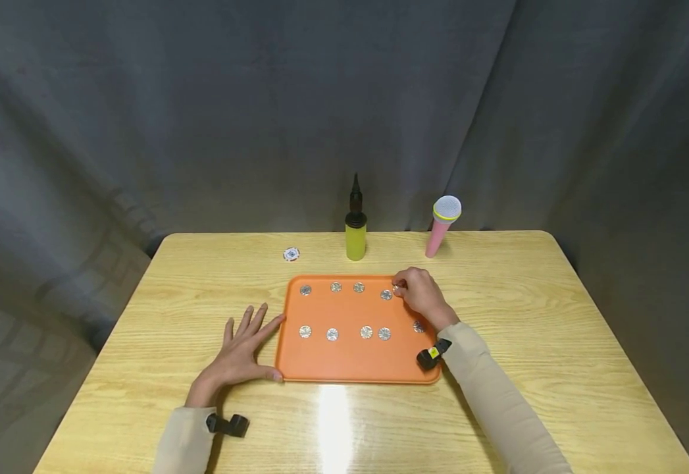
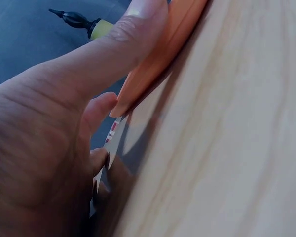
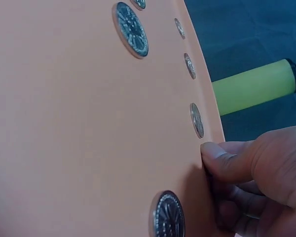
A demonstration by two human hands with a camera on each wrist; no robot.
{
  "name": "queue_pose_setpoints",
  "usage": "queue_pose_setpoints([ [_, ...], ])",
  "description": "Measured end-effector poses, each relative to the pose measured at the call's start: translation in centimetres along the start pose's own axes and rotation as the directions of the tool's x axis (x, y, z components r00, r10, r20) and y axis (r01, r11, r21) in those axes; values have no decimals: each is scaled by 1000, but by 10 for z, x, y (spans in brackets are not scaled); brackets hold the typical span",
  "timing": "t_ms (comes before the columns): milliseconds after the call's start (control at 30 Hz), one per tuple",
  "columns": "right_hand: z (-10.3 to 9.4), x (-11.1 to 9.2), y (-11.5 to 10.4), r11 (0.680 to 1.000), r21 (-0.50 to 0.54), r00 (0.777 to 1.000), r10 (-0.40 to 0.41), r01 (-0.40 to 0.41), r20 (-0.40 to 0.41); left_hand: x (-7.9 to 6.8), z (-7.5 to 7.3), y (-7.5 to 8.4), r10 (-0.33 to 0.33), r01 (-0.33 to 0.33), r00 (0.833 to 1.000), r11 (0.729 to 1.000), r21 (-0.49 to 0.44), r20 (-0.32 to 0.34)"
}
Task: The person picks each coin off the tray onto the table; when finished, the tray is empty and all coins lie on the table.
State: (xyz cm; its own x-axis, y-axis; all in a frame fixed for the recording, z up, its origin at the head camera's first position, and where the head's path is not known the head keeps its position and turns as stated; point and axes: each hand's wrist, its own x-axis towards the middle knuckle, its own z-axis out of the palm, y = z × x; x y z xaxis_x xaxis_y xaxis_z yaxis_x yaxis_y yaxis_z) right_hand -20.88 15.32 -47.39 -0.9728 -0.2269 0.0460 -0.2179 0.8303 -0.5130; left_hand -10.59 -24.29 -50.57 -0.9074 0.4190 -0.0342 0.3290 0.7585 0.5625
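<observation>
- A pale wood-grain worktop (image 1: 534, 316), glossy with glare, meets dark grey curtains (image 1: 297, 118).
- On it lies an orange tray (image 1: 350, 365) bearing two rows of silvery coins (image 1: 332, 334).
- The right hand (image 1: 422, 294) pinches one coin (image 1: 396, 288) near the tray's far right corner.
- The left hand (image 1: 240, 355), fingers spread, touches the tray's left edge.

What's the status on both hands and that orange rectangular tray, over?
Left hand spread at left edge of tray. Right hand pinching round silvery coin near far-right corner. Tray flat, nine other coins on it. No blockage seen.
</observation>
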Motion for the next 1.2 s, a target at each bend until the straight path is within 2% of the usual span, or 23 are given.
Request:
queue_pose_setpoints([
  [133, 0, 0, 0, 1000, 0, 1000, 12, -12, 7, 0, 0, 1, -6, 6, 1000, 1000, -9, 3],
  [500, 0, -1, 4, 999, 46, 998, 16, -13, -55, -1, 0, 1, -2, 2, 1000, 1000, -14, -1],
  [733, -1, -4, 6, 998, 61, 998, 5, -1, -61, 0, 0, 1, 8, -8, 1000, 1000, -13, -6],
  [1200, -16, -9, 17, 977, 213, 996, 18, 2, -91, 0, 1, 1, 4, -4, 1000, 1000, -13, -3],
])
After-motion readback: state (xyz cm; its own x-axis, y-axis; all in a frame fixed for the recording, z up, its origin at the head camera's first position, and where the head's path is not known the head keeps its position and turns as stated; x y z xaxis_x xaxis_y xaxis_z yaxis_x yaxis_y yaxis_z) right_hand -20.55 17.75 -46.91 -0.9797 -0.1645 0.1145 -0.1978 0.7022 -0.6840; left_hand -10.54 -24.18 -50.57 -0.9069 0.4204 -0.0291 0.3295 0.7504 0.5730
